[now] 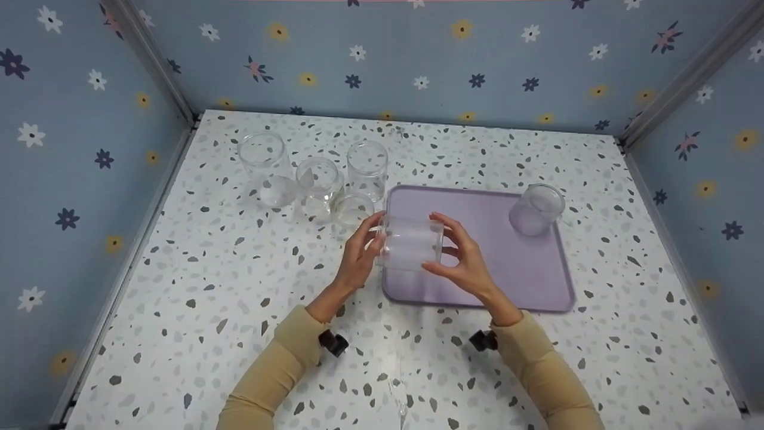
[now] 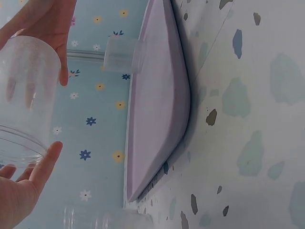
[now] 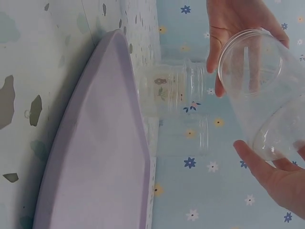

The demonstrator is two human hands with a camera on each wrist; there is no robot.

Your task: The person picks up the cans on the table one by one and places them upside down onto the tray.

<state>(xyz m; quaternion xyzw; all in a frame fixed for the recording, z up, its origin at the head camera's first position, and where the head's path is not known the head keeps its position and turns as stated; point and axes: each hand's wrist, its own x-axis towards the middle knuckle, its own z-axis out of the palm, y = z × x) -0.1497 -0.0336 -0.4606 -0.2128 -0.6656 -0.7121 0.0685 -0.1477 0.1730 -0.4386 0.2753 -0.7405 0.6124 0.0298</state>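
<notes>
Both hands hold a clear, wide-mouthed plastic jar (image 1: 412,243) lying sideways in the air above the left part of a lilac tray (image 1: 477,286). My left hand (image 1: 358,257) grips its rim end, where ridges show around the mouth (image 3: 252,36). At the base end, my right hand (image 1: 465,260) holds the jar between thumb and fingers. Seen through the wall in the left wrist view, the jar (image 2: 28,90) looks empty. Another clear jar (image 1: 534,212) stands upright on the tray's back right corner.
Left of the tray, several clear containers stand close together: a tall one (image 1: 262,161), a middle one (image 1: 319,179), one at the back (image 1: 367,167) and a low one (image 1: 353,210) near my left fingers. Flower-patterned walls (image 1: 388,60) enclose the speckled table (image 1: 239,334).
</notes>
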